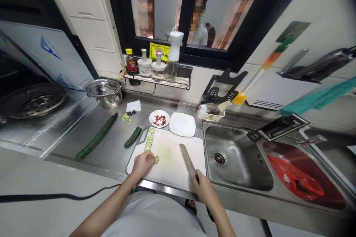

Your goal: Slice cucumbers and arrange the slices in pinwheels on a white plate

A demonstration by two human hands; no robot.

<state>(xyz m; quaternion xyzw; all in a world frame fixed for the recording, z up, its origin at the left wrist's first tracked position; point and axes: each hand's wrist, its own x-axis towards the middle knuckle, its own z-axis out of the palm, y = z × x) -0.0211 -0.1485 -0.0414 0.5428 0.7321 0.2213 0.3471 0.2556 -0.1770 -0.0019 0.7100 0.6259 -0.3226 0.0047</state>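
On the counter (111,152), beside the sink (239,155), a board (172,177) was laid, with a knife (187,160) gripped over its right side by the right hand (204,186), a row of cucumber slices (149,141) spread down its left, and a single slice (157,160) pinched nearby by the left hand (143,163).

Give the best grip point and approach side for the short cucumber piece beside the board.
Likely pinch the short cucumber piece across its middle, from above and slightly left: it's slim and lies lengthwise, left flank open, with the cutting board close on its right.
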